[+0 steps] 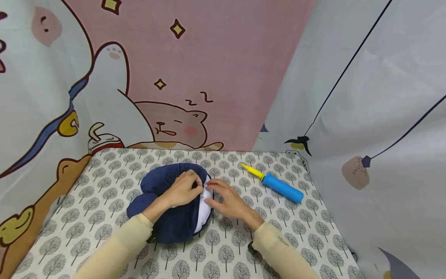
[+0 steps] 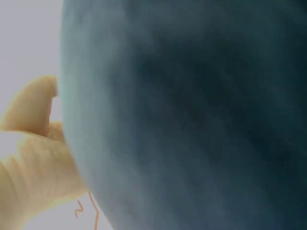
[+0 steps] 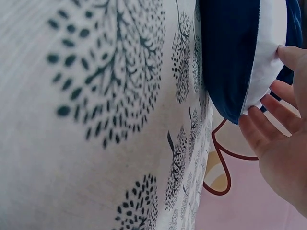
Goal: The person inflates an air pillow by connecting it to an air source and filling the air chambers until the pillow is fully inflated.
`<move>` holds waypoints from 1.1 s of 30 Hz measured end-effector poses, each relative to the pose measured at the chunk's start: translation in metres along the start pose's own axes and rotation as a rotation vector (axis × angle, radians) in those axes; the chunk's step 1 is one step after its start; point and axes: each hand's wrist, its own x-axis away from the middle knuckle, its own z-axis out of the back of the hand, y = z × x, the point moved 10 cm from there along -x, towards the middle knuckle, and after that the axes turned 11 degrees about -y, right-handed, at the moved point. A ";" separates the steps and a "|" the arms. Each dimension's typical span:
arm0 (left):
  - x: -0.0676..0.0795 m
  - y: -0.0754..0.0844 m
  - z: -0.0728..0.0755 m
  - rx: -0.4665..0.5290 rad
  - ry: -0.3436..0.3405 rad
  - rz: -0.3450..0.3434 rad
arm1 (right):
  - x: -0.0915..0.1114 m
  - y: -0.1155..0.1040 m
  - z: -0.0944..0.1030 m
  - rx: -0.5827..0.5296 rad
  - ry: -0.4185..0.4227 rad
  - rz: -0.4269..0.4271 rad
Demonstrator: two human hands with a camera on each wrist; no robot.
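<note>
A navy plush neck pillow [image 1: 177, 221] lies on the table, its two rounded ends toward the left. Along its right side the cover gapes, and a white inner part [image 1: 203, 213] shows through. My left hand [image 1: 184, 190] reaches over the pillow, thumb and fingers curled together at the edge of this opening. What exactly they pinch is too small to tell. My right hand [image 1: 226, 199] comes from the right, its fairly straight fingers [image 3: 261, 127] touching the white part. In the left wrist view the blurred navy pillow [image 2: 192, 115] hides most of the left hand.
A blue hand pump [image 1: 282, 188] with a yellow nozzle [image 1: 252, 170] lies to the right of the pillow. The table wears a tree-print cloth [image 1: 226, 254]. Behind and beside it hang cartoon-printed curtains [image 1: 226, 77].
</note>
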 end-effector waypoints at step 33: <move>0.056 -0.009 -0.009 0.027 -0.091 -0.114 | -0.006 0.018 0.010 -0.343 0.064 -0.288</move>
